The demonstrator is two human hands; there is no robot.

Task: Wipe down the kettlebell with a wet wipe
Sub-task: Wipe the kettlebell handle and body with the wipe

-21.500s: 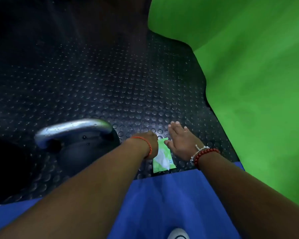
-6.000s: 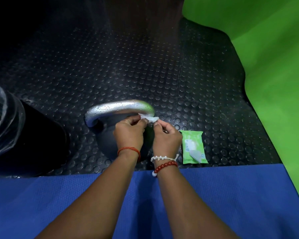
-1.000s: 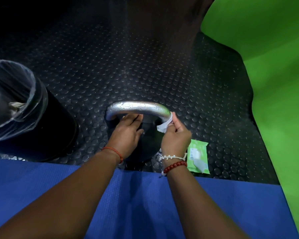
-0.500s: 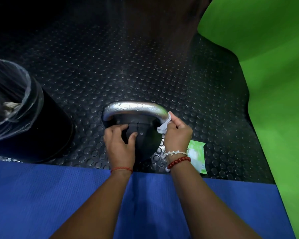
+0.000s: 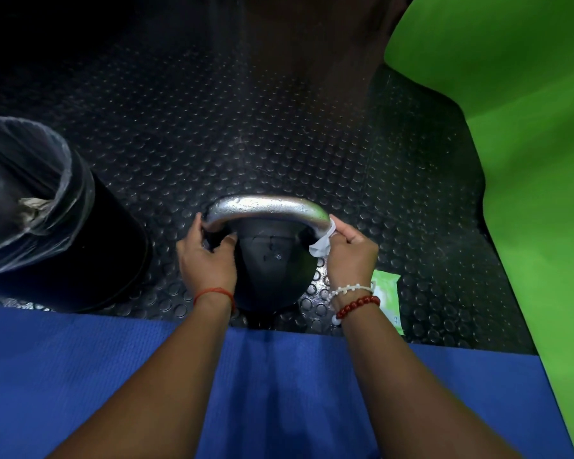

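A black kettlebell (image 5: 272, 270) with a shiny, wet silver handle (image 5: 265, 208) stands on the studded black floor just beyond the blue mat. My left hand (image 5: 207, 256) grips the handle's left end where it meets the ball. My right hand (image 5: 350, 256) pinches a crumpled white wet wipe (image 5: 322, 243) against the handle's right end. A green wet wipe packet (image 5: 386, 298) lies on the floor to the right, partly hidden behind my right wrist.
A black bin (image 5: 47, 220) lined with a clear plastic bag stands to the left of the kettlebell. A blue mat (image 5: 80, 376) covers the near floor. A green sheet (image 5: 527, 160) fills the right side.
My left hand has slid from the ball's front to the left end of the handle. My right hand keeps the wipe at the handle's right end, slightly lower.
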